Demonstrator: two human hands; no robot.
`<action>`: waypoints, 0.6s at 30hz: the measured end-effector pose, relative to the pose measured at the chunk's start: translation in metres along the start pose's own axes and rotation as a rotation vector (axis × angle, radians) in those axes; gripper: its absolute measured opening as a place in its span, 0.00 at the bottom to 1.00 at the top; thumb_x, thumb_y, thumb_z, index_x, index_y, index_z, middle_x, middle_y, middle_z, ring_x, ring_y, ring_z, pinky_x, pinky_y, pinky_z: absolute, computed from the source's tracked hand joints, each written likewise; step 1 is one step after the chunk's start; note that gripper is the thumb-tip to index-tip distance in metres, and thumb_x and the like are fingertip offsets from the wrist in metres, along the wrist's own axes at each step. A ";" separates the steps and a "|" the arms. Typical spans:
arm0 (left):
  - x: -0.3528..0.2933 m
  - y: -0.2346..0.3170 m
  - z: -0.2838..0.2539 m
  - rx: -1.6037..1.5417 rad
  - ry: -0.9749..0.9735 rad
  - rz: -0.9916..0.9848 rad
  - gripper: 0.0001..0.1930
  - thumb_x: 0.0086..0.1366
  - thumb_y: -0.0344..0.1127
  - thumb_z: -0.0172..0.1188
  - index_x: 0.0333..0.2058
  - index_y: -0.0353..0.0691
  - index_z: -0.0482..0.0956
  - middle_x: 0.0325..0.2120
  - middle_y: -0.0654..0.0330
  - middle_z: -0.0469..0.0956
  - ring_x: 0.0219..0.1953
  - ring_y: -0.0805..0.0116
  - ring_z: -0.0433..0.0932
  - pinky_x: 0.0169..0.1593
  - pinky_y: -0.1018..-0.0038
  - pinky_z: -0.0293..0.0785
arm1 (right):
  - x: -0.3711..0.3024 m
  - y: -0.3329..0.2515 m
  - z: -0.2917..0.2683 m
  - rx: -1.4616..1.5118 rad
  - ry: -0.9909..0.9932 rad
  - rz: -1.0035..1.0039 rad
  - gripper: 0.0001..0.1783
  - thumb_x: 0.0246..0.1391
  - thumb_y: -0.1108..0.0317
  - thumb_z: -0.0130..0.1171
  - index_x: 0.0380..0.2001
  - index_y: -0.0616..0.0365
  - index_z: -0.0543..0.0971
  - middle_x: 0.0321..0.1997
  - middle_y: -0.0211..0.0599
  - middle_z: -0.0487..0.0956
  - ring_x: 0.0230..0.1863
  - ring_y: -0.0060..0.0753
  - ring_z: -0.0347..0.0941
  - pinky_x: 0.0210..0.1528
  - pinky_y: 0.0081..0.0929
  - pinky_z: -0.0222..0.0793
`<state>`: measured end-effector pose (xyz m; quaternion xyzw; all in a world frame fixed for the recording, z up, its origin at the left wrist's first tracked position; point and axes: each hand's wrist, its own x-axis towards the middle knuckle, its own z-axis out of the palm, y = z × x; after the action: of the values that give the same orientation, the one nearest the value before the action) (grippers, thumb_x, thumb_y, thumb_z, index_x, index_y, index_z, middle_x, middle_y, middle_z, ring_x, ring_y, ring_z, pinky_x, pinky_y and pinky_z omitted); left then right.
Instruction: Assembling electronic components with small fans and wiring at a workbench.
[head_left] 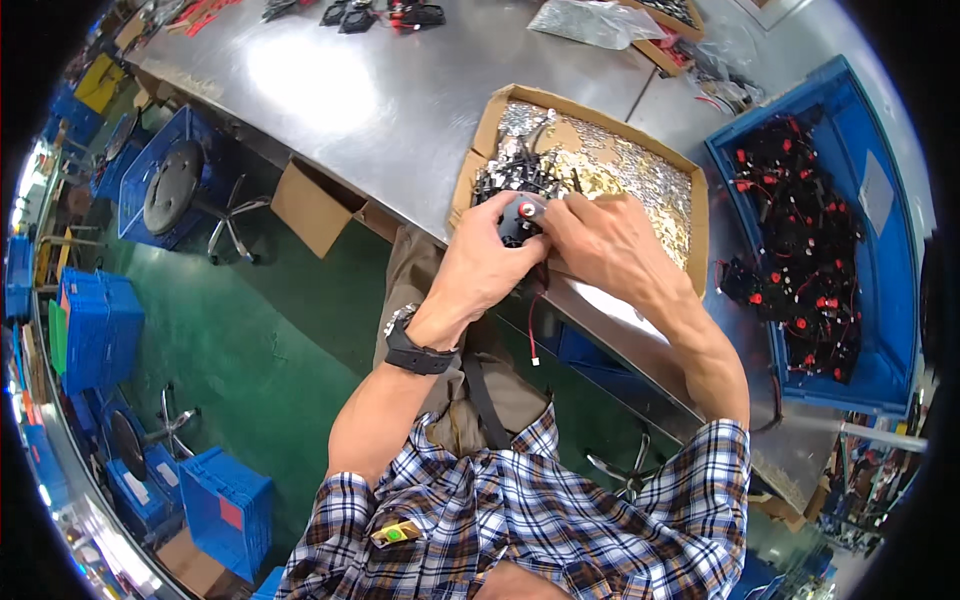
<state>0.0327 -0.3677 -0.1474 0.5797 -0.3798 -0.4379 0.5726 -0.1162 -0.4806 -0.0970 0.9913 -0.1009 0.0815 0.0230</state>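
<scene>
Over the near edge of a cardboard tray, my left hand holds a small black plastic assembly with a red-and-white round piece, thumb and fingers wrapped about its sides. A thin red and dark cable with a white connector dangles from it below the table edge. Against the right side of the assembly, my right hand has its fingers closed in a pinch; what lies between the fingertips is hidden. Just beyond my hands, black parts are heaped in the tray beside many small shiny metal pieces.
A blue crate of black assemblies with red pieces stands at the right. Clear plastic bags and more black parts lie at the table's far side. Stools and blue crates stand on the green floor to the left.
</scene>
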 end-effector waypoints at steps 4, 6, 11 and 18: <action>0.001 -0.003 0.000 -0.051 -0.025 0.025 0.17 0.59 0.28 0.63 0.48 0.33 0.80 0.32 0.63 0.81 0.32 0.78 0.75 0.37 0.77 0.75 | 0.002 -0.005 -0.005 0.036 0.131 0.009 0.13 0.55 0.61 0.67 0.38 0.57 0.78 0.30 0.42 0.82 0.27 0.43 0.81 0.27 0.39 0.74; -0.003 0.002 -0.002 -0.134 -0.037 -0.055 0.18 0.57 0.26 0.63 0.48 0.33 0.80 0.33 0.64 0.80 0.33 0.77 0.76 0.38 0.77 0.75 | 0.004 -0.011 0.006 0.262 0.313 0.048 0.11 0.60 0.59 0.64 0.32 0.55 0.81 0.23 0.38 0.81 0.22 0.44 0.79 0.24 0.39 0.72; -0.007 0.008 -0.002 -0.148 -0.062 -0.079 0.18 0.62 0.24 0.62 0.52 0.33 0.77 0.35 0.63 0.80 0.32 0.74 0.82 0.33 0.77 0.81 | -0.017 0.006 -0.004 0.078 0.060 0.091 0.09 0.57 0.59 0.67 0.28 0.51 0.86 0.23 0.35 0.80 0.21 0.42 0.78 0.25 0.40 0.71; -0.006 0.016 -0.002 -0.251 -0.126 -0.170 0.21 0.67 0.25 0.62 0.58 0.32 0.73 0.34 0.49 0.85 0.28 0.64 0.86 0.30 0.74 0.82 | -0.029 0.120 0.020 0.085 0.164 0.334 0.15 0.56 0.75 0.55 0.48 0.58 0.80 0.36 0.49 0.84 0.40 0.59 0.79 0.43 0.49 0.74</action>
<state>0.0339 -0.3619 -0.1309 0.5051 -0.3069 -0.5644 0.5764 -0.1651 -0.5934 -0.1180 0.9509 -0.2581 0.1689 -0.0247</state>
